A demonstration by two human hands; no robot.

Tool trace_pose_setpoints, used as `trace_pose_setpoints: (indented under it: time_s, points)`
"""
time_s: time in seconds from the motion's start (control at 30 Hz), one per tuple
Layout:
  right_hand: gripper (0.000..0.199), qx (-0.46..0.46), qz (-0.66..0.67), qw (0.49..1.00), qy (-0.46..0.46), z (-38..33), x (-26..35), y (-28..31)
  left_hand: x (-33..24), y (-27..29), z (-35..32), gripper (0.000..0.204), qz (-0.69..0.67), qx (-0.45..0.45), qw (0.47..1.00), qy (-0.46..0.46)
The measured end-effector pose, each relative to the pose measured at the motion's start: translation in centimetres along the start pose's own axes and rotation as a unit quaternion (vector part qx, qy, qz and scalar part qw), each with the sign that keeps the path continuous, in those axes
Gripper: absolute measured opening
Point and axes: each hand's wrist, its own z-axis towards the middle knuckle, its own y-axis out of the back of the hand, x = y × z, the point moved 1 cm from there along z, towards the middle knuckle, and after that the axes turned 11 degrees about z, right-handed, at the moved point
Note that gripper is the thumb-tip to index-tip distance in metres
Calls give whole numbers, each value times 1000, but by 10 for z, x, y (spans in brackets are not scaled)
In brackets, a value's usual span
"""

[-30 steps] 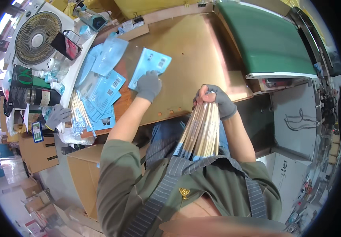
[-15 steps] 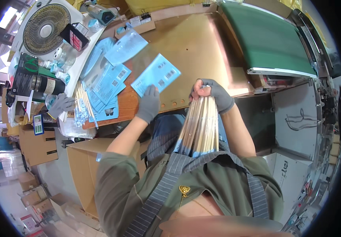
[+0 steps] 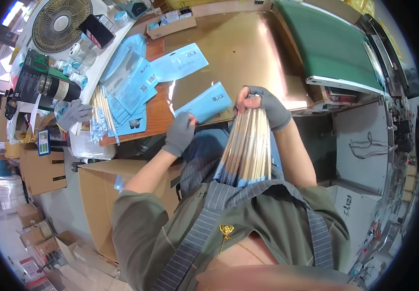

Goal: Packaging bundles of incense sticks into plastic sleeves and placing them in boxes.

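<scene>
In my right hand (image 3: 264,107), gloved in grey with bare fingertips, is the top of a thick bundle of thin wooden sticks (image 3: 246,145). The sticks are in clear wrappers with blue lower ends, hanging down against my striped apron. My left hand (image 3: 178,135), gloved alike, has its fingers closed at the lower left corner of a flat light-blue bag (image 3: 204,103) by the table's near edge. Another blue bag (image 3: 180,63) lies beyond it. To the left, several blue bags (image 3: 134,92) are piled, overlapping, next to more wrapped sticks (image 3: 103,114).
A white shelf at left bears a fan (image 3: 60,23), a black phone (image 3: 96,31), small bottles and a dark thermos (image 3: 59,88). A grey glove (image 3: 75,114) lies nearby. A green belt (image 3: 331,48) runs at right; an open cardboard box (image 3: 98,203) stands lower left.
The blue bag at my left hand has turned and moved right and nearer, its other face now up. Another blue bag has shifted right on the table. My right hand still holds the bundle.
</scene>
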Motion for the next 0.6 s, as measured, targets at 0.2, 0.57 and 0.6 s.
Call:
trace_pose_setpoints:
  time_s: [0.2,0.57,0.6]
  points:
    - [46,8,-47,999,-22,18,-12,-3,-32,-14,44,25,-176,14,968,177]
    - [44,58,-569,819,48,41,-67,62,-87,-12,41,12,1,-205,955,-214]
    - [44,57,-567,820,46,42,-72,66,-87,-12,38,12,0,-203,956,-213]
